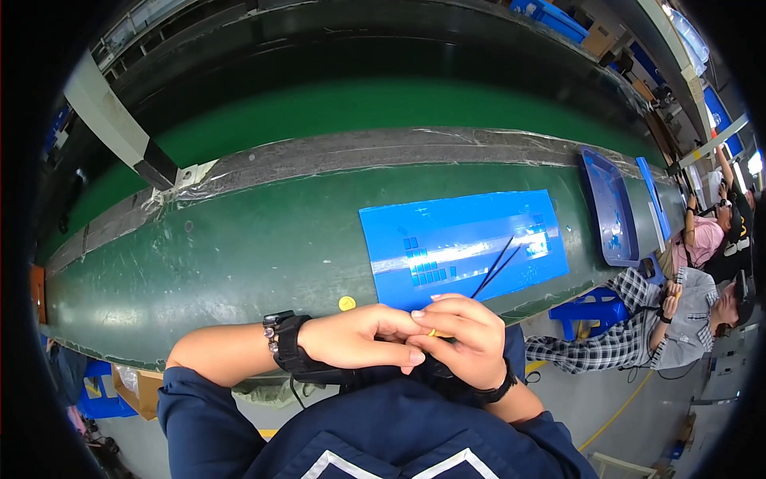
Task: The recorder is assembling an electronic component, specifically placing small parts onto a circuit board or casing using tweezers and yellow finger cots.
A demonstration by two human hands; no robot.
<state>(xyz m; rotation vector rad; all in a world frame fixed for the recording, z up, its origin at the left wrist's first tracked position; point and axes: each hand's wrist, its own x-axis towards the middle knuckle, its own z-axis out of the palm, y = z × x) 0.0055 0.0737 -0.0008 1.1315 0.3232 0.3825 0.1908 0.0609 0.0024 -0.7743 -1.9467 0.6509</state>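
My left hand (359,337) and my right hand (467,331) meet at the table's near edge, in front of my chest. The right thumb and fingers pinch a small yellow ring-shaped piece (433,333), which looks like a rolled finger cot. Toward it stretch the left forefinger and thumb, apart from each other, the forefinger's tip partly covered by the right hand. A similar yellow disc (347,303) lies on the table beside my left hand. Just beyond my hands is a blue sheet (471,209) bearing rows of small dark-blue squares (428,277). Black tweezers (490,272) rest on it, tips apart.
The green table (263,239) has a grey raised strip (335,152) along its far side. A blue tray (610,207) with small pieces stands at the right. A pale post (120,120) rises at far left. Beyond the right end sits a co-worker (678,319), near a blue stool (590,311).
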